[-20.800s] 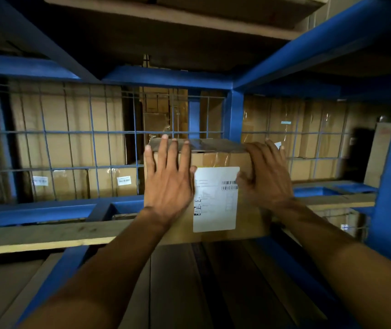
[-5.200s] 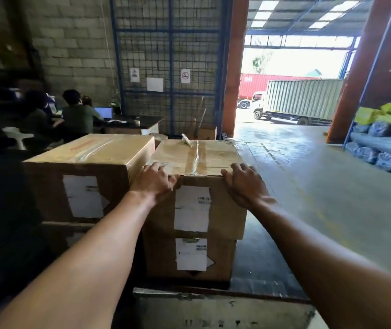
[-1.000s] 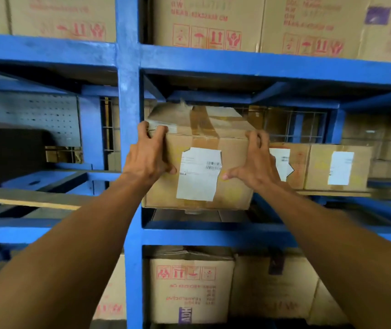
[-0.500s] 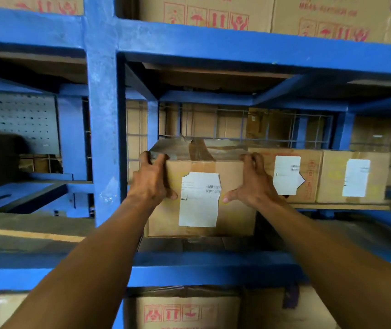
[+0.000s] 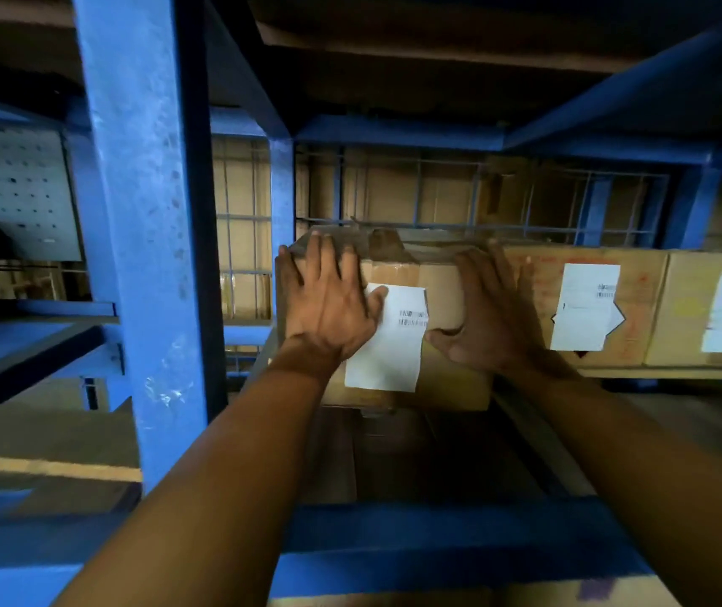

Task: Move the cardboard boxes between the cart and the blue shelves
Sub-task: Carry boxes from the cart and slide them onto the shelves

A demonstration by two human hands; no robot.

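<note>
Flanking the cardboard box [image 5: 442, 300] are a blue post [image 5: 144, 256] and labelled box [image 5: 587, 308].

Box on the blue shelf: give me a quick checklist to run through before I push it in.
1. Left hand flat on the box front: ok.
2. Right hand at its front right edge: ok.
3. Gap between box and blue upright: ok.
4. Box front level with neighbour box: not ok, it sits forward.
5. Room behind, toward the wire mesh: cannot tell, the box hides it.
6. Right hand clear of a pinch against the neighbour box: cannot tell.
</note>
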